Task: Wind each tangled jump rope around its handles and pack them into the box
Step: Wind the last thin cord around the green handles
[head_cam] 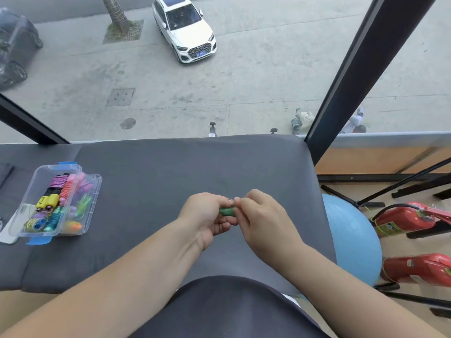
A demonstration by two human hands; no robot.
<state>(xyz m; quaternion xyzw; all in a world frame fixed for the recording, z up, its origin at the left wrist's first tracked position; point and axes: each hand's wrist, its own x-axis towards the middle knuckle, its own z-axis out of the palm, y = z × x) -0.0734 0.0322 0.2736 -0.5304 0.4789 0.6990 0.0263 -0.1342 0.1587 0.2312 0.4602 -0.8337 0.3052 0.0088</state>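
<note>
Left hand (207, 217) and right hand (260, 215) hold green rope (227, 212) crosswise

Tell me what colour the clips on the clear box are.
Blue clips on the box, clearest in the head view.

A green jump rope (227, 212), a clear box (55, 203) with blue latches, a grey table (170, 167).

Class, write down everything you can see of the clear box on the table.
The box is clear plastic and rectangular, with a blue latch at each end. It lies open and flat on the grey table, at the left, nearly full of wound ropes in many colours.
</note>
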